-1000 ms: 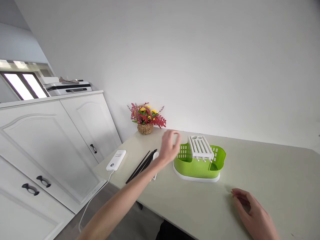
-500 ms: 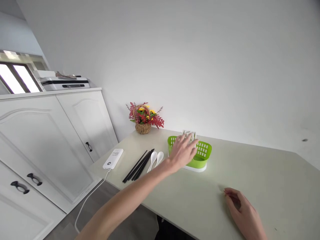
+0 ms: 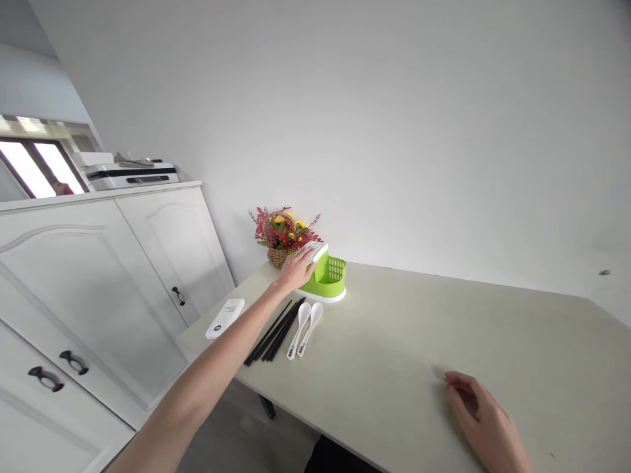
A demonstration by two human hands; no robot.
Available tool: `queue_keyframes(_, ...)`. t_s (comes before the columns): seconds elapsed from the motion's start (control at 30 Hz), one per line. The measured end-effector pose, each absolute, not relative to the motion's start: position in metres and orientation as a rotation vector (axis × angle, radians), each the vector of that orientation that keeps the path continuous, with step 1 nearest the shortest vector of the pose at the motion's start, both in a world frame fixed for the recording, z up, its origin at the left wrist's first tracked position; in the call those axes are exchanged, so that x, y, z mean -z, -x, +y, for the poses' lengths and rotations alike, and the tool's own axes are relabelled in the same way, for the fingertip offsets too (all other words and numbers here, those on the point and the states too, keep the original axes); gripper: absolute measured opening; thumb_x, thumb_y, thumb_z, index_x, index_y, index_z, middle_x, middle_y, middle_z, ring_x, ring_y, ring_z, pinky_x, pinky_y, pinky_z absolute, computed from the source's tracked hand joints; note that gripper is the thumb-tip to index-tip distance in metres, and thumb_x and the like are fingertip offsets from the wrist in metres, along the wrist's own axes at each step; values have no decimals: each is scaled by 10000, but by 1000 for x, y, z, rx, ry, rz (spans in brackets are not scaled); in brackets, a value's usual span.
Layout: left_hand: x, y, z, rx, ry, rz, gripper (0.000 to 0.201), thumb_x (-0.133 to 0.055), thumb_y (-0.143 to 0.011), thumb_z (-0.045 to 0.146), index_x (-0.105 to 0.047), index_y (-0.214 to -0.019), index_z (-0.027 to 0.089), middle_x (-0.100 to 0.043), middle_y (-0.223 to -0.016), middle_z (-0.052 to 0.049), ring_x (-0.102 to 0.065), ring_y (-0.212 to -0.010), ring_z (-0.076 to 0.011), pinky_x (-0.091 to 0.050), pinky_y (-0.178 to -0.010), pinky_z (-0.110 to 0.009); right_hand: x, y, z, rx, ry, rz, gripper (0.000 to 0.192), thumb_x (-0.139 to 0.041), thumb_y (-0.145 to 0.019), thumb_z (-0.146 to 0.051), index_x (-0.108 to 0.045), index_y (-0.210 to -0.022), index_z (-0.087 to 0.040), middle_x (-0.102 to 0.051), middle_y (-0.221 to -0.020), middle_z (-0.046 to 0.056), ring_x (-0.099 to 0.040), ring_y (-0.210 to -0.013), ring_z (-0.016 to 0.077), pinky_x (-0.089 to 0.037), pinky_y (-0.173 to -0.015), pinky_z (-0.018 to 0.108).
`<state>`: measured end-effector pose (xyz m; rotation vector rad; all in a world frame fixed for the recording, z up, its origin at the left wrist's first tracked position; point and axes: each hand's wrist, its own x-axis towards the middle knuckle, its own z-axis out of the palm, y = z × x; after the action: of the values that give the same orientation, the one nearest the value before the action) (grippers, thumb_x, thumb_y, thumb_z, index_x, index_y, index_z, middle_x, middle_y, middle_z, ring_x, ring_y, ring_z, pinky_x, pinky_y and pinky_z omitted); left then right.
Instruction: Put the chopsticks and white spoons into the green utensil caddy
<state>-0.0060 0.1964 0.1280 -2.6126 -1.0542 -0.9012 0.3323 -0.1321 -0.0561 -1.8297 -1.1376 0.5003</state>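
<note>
At the back left of the table, my left hand (image 3: 296,266) is closed over the white top of a green utensil holder (image 3: 329,288) with slotted walls and a white base. My fingers and the hand's back hide the holder's left part. The holder stands upright in front of the flower basket. Nearer to me, two white spoons (image 3: 311,326) lie beside several black chopsticks (image 3: 274,334). My right hand (image 3: 483,420) rests on the table at the lower right, its fingers curled and thumb tip near the index finger, with nothing seen in them.
A wicker basket of red and yellow flowers (image 3: 280,238) stands by the wall. On the table's left lies a white power bank (image 3: 225,318). White cabinets (image 3: 162,243) stand left of the table (image 3: 419,328), with a suitcase (image 3: 133,176) on top.
My left hand has moved the utensil holder left and back, up to the flower basket, and it now looks turned. The spoons' handles have come into view. My right hand has stayed in place.
</note>
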Motion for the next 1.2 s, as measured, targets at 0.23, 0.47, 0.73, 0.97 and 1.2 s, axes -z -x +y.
queue_keyframes(0.23, -123, 11, 141, 1300, 2412, -1134, 402, -433, -1054, 408, -539, -1395, 223, -596, -1447, -129, -487, -1418, -283, -372, -1205, -492, 55, -331, -133, -478, 1842, -1122, 414, -541, -830, -567, -686, -1071, -263, -769, -1147, 85, -735, -1032, 271, -564, -731, 339)
queue_keyframes(0.47, -59, -3, -9, 1503, 2782, -1371, 237, -440, -1057, 380, -635, -1049, 244, -684, -834, -27, -643, -748, -163, -517, -712, -280, 50, -326, -135, -425, 1859, -1138, 390, -535, -845, -559, -686, -1054, -267, -771, -1129, 75, -735, -1006, 266, -556, -722, 337)
queue_keyframes(0.73, -27, -3, -49, 1059, 3390, -1648, 380, -509, -998, 507, -706, -911, 193, -538, -587, 28, -459, -521, -110, -336, -496, -227, 51, -330, -134, -389, 1888, -1129, 406, -530, -816, -571, -695, -1027, -266, -780, -1108, 77, -741, -979, 272, -547, -704, 340)
queue_keyframes(0.97, -28, -2, -49, 1080, 3388, -1695, 373, -500, -1006, 486, -701, -920, 183, -517, -599, 24, -456, -549, -115, -336, -508, -230, 56, -333, -135, -418, 1927, -1141, 413, -531, -824, -587, -697, -1045, -279, -775, -1119, 61, -736, -982, 269, -547, -718, 344)
queue_keyframes(1.2, -27, -1, -50, 1127, 3342, -1727, 408, -503, -994, 529, -711, -910, 188, -546, -603, 15, -472, -552, -122, -351, -508, -233, 54, -331, -138, -389, 1936, -1150, 393, -540, -835, -574, -705, -1038, -280, -780, -1115, 58, -738, -972, 274, -551, -712, 341)
